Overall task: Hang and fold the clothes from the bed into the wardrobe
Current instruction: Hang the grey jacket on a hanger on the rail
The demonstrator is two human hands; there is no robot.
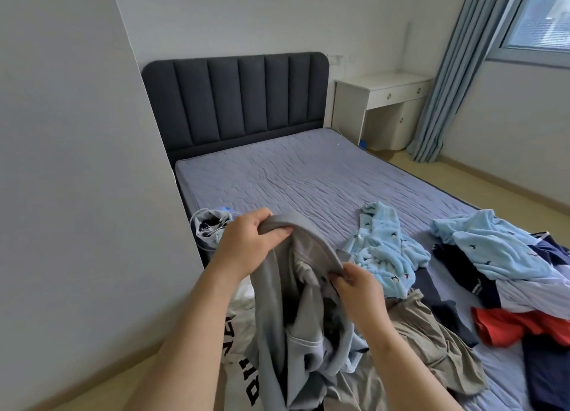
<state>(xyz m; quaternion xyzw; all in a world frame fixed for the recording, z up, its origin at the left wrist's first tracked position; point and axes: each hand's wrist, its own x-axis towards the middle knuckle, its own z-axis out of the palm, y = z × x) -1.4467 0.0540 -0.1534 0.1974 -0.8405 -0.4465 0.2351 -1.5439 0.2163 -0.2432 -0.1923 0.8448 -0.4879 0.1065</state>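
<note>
Head view, looking down a bed (pixel 308 176) whose quilted grey-blue mattress cover is lightly wrinkled and bare on the far side of the hands. Beyond it stands a dark padded headboard (pixel 237 99) with vertical channels against a pale wall (pixel 77 164), which also runs close along the bed to the left of the left hand. Far off to the right of the hands are a white desk (pixel 385 102), a long blue-grey curtain (pixel 447 87), a window (pixel 536 19) and a strip of light floor (pixel 493 179). The desk's drawers and cupboard door are shut, so their contents cannot be seen. Close to the camera, the left hand (pixel 246 244) is curled around a bunched fold of a grey garment (pixel 277 318) and lifts it, while the right hand (pixel 357 290) pinches another edge of the same garment lower down – the cloth hangs between and below both hands. Just behind the left hand lies a grey bundle with white cords (pixel 209 225). Under the left forearm lies a white garment with black letters (pixel 243 364). To the right of the right hand the loose pile spreads over the mattress: a light blue fleece piece (pixel 385 250), a second light blue piece (pixel 493 247), a navy garment (pixel 456 265), a red garment (pixel 509 324) and, below the right forearm, a khaki garment (pixel 431 349).
</note>
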